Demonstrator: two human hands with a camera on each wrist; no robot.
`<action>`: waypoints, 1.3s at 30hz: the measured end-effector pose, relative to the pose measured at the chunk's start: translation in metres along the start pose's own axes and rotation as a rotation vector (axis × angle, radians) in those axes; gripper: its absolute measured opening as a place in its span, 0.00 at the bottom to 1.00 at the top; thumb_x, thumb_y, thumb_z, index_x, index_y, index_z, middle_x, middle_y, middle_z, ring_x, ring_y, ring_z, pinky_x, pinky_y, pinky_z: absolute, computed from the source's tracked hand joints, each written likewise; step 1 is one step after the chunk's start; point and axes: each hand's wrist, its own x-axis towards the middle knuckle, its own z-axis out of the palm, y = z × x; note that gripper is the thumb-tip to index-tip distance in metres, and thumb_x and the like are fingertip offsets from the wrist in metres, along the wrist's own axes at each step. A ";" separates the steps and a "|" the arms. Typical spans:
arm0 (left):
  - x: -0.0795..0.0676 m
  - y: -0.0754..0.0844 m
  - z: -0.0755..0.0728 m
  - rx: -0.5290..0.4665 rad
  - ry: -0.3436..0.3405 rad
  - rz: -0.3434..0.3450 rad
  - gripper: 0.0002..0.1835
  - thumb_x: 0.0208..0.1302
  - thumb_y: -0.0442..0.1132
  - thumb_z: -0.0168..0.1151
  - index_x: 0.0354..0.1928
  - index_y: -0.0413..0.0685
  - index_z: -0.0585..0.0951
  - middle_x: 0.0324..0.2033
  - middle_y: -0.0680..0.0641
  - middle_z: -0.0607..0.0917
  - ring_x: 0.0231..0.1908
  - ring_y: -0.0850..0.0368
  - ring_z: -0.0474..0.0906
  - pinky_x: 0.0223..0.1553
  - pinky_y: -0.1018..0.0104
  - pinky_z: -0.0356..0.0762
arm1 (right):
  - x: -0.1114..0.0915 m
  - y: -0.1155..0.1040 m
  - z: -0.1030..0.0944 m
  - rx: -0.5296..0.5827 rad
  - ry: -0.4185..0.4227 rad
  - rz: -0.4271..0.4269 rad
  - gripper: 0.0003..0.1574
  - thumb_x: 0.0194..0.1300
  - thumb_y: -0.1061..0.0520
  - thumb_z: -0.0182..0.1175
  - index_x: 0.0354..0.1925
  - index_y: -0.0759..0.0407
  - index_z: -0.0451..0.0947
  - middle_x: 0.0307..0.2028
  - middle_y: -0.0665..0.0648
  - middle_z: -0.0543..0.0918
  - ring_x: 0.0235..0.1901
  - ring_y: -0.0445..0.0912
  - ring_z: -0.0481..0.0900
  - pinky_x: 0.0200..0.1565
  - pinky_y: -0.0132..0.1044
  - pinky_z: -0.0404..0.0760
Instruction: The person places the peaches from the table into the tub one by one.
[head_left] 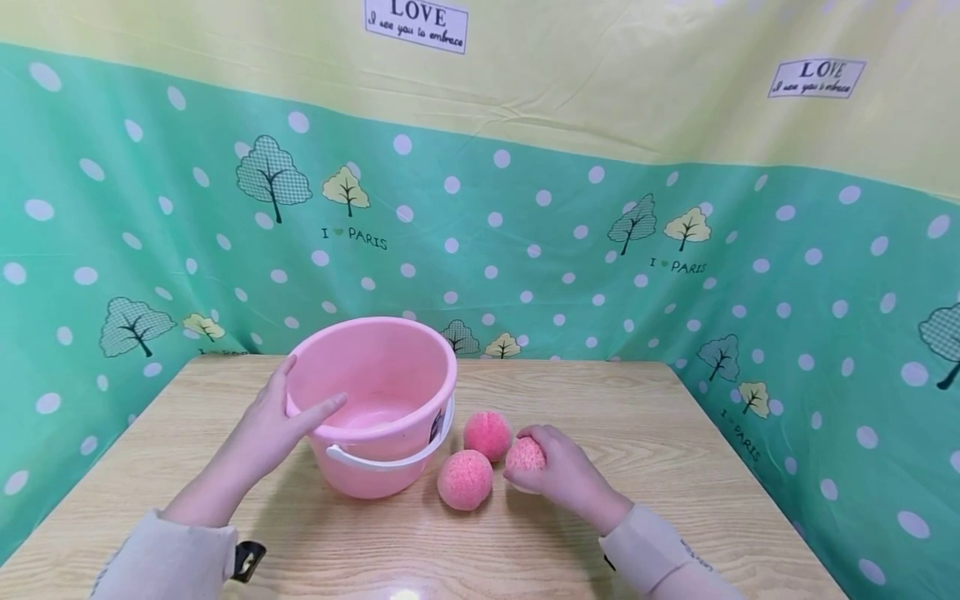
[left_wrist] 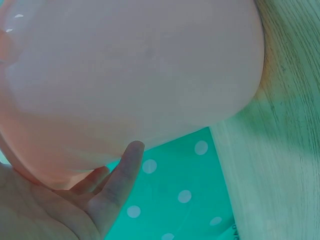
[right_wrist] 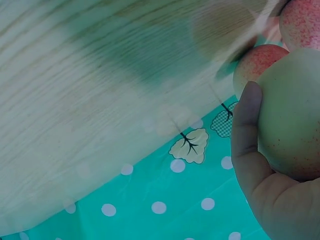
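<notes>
A pink bucket [head_left: 367,483] with a white handle [head_left: 393,461] stands upright on the table, its inside bare as far as I can see. My left hand [head_left: 277,421] grips the bucket's left rim, thumb over the inside and the other fingers outside. In the left wrist view, the bucket wall [left_wrist: 140,75] fills most of the picture above that hand [left_wrist: 60,210]. Right of the bucket, my right hand [head_left: 566,475] holds a peach [head_left: 527,454], whose pale green underside shows in the right wrist view. Two more peaches, one behind [head_left: 487,435] and one nearer [head_left: 465,481], lie between bucket and hand.
The wood-grain table [head_left: 390,550] carries all of these things. A green and yellow printed cloth [head_left: 525,275] hangs behind the table and along both sides. The bucket stands toward the table's left part, near the back cloth.
</notes>
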 end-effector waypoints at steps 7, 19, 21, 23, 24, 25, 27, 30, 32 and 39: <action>0.000 0.000 0.000 -0.001 0.000 0.002 0.62 0.63 0.70 0.57 0.78 0.45 0.29 0.76 0.29 0.43 0.71 0.25 0.52 0.62 0.26 0.62 | 0.001 -0.004 -0.004 -0.018 0.010 0.014 0.35 0.53 0.44 0.74 0.56 0.56 0.77 0.47 0.54 0.80 0.41 0.46 0.78 0.40 0.43 0.84; 0.000 -0.001 0.000 -0.007 -0.006 -0.002 0.63 0.62 0.71 0.56 0.78 0.46 0.28 0.76 0.30 0.43 0.71 0.25 0.53 0.62 0.26 0.62 | 0.001 -0.008 -0.005 0.010 0.005 0.027 0.35 0.52 0.44 0.74 0.56 0.55 0.77 0.49 0.54 0.80 0.43 0.47 0.78 0.42 0.43 0.84; 0.001 -0.001 0.000 -0.008 -0.006 -0.001 0.63 0.62 0.71 0.56 0.78 0.46 0.28 0.76 0.30 0.43 0.71 0.25 0.52 0.62 0.26 0.62 | 0.001 -0.009 -0.005 0.013 0.009 0.021 0.35 0.52 0.44 0.74 0.55 0.55 0.77 0.49 0.54 0.80 0.42 0.47 0.78 0.41 0.42 0.84; 0.001 -0.001 0.000 -0.009 -0.007 -0.001 0.63 0.62 0.70 0.57 0.78 0.46 0.28 0.76 0.30 0.43 0.71 0.25 0.52 0.62 0.26 0.62 | 0.001 -0.010 -0.005 0.022 0.011 0.016 0.34 0.52 0.44 0.74 0.55 0.54 0.77 0.49 0.55 0.80 0.42 0.47 0.78 0.41 0.42 0.84; 0.001 -0.001 0.000 -0.009 -0.007 -0.002 0.63 0.62 0.70 0.57 0.78 0.46 0.28 0.76 0.30 0.43 0.71 0.25 0.52 0.62 0.26 0.62 | 0.001 -0.011 -0.005 0.027 0.012 0.011 0.34 0.52 0.44 0.74 0.55 0.54 0.77 0.49 0.55 0.80 0.42 0.47 0.78 0.40 0.42 0.84; 0.001 -0.001 0.000 -0.009 -0.007 -0.002 0.63 0.62 0.70 0.57 0.78 0.46 0.28 0.76 0.30 0.43 0.71 0.25 0.52 0.62 0.26 0.62 | 0.001 -0.011 -0.005 0.031 0.012 0.009 0.34 0.52 0.44 0.75 0.54 0.54 0.78 0.48 0.55 0.80 0.42 0.47 0.78 0.40 0.42 0.84; 0.002 -0.001 0.000 -0.008 -0.007 -0.003 0.63 0.62 0.71 0.57 0.78 0.46 0.28 0.76 0.30 0.43 0.71 0.25 0.52 0.62 0.26 0.62 | 0.002 -0.012 -0.005 0.037 0.014 0.006 0.33 0.52 0.44 0.75 0.53 0.54 0.78 0.48 0.54 0.80 0.41 0.47 0.78 0.40 0.41 0.84; 0.002 -0.001 0.000 -0.009 -0.006 -0.003 0.63 0.62 0.70 0.57 0.78 0.46 0.28 0.76 0.30 0.43 0.71 0.24 0.52 0.62 0.26 0.62 | 0.002 -0.013 -0.005 0.032 0.017 0.002 0.33 0.51 0.44 0.74 0.53 0.53 0.78 0.47 0.54 0.80 0.41 0.46 0.78 0.40 0.41 0.84; 0.002 -0.002 0.000 -0.010 -0.006 -0.001 0.63 0.62 0.70 0.57 0.78 0.46 0.28 0.77 0.30 0.43 0.71 0.24 0.52 0.62 0.26 0.62 | 0.003 -0.013 -0.006 0.028 0.020 0.000 0.33 0.51 0.44 0.74 0.53 0.53 0.78 0.47 0.54 0.80 0.41 0.46 0.78 0.39 0.41 0.84; 0.003 -0.003 0.000 -0.013 -0.009 0.001 0.63 0.62 0.71 0.56 0.77 0.47 0.28 0.77 0.30 0.42 0.71 0.25 0.52 0.62 0.26 0.62 | 0.003 -0.016 -0.008 0.030 0.039 -0.021 0.33 0.51 0.44 0.74 0.53 0.54 0.78 0.48 0.54 0.81 0.40 0.45 0.79 0.39 0.39 0.83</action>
